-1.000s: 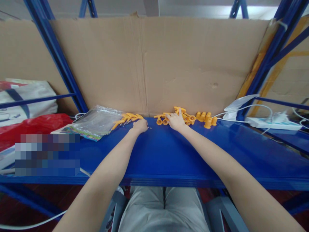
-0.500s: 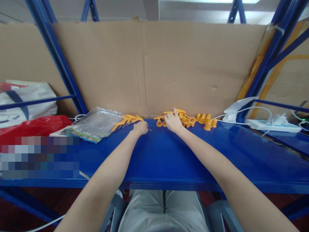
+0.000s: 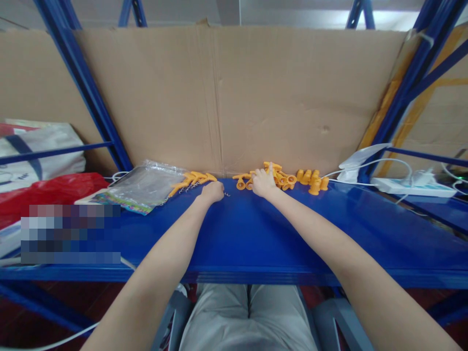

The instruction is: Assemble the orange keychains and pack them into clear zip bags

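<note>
My left hand [image 3: 212, 192] is closed around a corkscrew; its thin metal spiral [image 3: 227, 195] pokes out on the right, while the handle is hidden in the fist. Left of that hand lies a row of orange T-handled corkscrews [image 3: 192, 179] with bare spirals. My right hand [image 3: 263, 184] is at a pile of orange corkscrews with round cup-like sleeves [image 3: 288, 181], its fingers curled on one of them and partly hidden. Farther right stand several loose orange sleeves [image 3: 314, 181].
A clear plastic bag [image 3: 146, 183] lies on the blue shelf [image 3: 241, 234] at the left, near a red bag [image 3: 54, 190]. A cardboard panel [image 3: 285, 97] closes off the back. At right are a white power strip [image 3: 413, 187] and cables.
The fingers of my right hand have shifted slightly at the pile and curl more. My left hand keeps its hold on the corkscrew. The whole view has tilted a little.
</note>
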A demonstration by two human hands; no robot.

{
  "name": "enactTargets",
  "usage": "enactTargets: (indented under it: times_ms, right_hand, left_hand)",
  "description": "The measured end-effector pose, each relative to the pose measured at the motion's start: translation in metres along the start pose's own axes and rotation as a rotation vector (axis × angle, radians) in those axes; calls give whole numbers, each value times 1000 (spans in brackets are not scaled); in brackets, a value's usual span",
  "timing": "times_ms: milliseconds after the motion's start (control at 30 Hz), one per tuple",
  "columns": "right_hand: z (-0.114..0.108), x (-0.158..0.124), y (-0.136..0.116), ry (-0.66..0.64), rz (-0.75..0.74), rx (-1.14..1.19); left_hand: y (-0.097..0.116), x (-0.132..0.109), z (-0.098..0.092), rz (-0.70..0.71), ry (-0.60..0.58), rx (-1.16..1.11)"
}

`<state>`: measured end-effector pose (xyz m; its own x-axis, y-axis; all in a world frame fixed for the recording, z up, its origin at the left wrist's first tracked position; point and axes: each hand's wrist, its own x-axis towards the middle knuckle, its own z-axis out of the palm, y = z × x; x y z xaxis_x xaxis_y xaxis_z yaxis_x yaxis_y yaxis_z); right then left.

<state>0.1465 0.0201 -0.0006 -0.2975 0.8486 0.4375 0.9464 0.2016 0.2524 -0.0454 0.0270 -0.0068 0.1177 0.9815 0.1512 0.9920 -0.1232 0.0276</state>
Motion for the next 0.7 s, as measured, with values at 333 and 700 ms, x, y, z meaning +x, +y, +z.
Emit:
enactTargets:
  times_ms: [333, 700]
  right_hand:
    - [4, -10, 105, 32, 401, 28]
    - [20, 4, 161, -224, 585, 304]
  left_hand:
    - [-3, 5, 4, 24, 9, 10]
    - [-2, 3, 1, 29, -26, 39]
